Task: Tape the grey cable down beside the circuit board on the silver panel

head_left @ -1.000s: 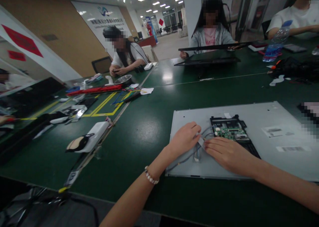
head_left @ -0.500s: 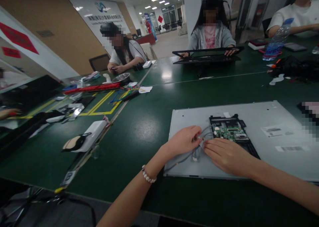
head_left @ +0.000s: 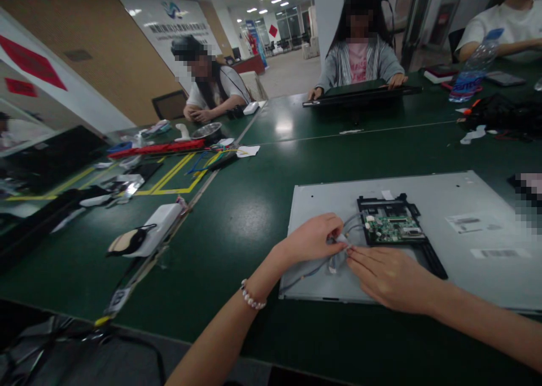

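A flat grey metal display panel [head_left: 461,262] lies back side up on the table in front of me. On it sits a black plastic bracket [head_left: 434,260] with a green circuit board [head_left: 392,228]. Grey cables [head_left: 311,272] run from the board's left side under my fingers and down to the panel's lower left corner. My left hand [head_left: 317,236] is closed on the bundled cables, thumb and fingers pinching. Fingertips of my right hand [head_left: 387,276] meet it there, pinching a small whitish piece, perhaps tape, at the cables.
A white power strip [head_left: 161,228] lies on the green table [head_left: 237,284] to the left. Across from me a person holds a black panel [head_left: 364,96]. A water bottle [head_left: 474,70] stands at the back right, near a dark bundle [head_left: 503,118]. Red and coloured wires lie at the back left.
My right hand has shifted slightly down, uncovering more of the circuit board and bracket. The person across has tilted the black panel flatter. My left hand stays nearly in place.
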A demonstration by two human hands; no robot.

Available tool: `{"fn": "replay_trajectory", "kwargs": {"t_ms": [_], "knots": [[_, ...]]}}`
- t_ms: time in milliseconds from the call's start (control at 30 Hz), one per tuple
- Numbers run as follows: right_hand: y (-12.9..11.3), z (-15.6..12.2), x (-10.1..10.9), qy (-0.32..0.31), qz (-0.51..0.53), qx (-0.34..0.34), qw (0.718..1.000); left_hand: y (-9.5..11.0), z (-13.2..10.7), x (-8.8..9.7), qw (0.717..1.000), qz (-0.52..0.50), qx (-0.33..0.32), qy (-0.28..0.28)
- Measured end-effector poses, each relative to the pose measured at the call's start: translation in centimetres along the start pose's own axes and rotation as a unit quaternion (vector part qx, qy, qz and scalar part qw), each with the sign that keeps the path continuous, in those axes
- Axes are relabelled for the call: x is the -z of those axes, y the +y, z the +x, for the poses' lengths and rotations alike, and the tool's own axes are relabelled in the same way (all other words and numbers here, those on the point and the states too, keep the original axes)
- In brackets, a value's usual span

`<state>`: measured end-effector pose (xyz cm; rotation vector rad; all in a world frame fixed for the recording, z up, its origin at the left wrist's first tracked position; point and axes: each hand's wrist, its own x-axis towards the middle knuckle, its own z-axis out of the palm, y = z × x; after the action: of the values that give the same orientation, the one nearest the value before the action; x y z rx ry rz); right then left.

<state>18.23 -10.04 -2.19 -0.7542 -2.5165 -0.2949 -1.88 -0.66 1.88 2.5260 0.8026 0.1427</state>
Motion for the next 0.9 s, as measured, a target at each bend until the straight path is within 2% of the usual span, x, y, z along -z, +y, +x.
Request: {"fn": "replay_trajectory", "kwargs": {"t_ms": [200, 433, 700, 900], "knots": [[-2.7, 0.3, 0.4, -0.066, -0.032, -0.075, 0.994, 0.3, 0.1, -0.4, 1.0, 0.025, 0.003, 0.008], [-3.8, 0.6, 0.7, -0.052, -0.057, -0.095, 0.993, 0.5, 0.3, -0.6, 0.999, 0.034, 0.016, 0.013], [-5.6, 0.0, -0.5, -0.046, -0.106, -0.136, 0.984, 0.2, 0.3, -0.8, 0.999, 0.04, 0.02, 0.019], [-6.2, -0.3, -0.8, -0.046, -0.129, -0.139, 0.981, 0.1, 0.2, -0.9, 0.999, 0.03, 0.028, 0.024]]}}
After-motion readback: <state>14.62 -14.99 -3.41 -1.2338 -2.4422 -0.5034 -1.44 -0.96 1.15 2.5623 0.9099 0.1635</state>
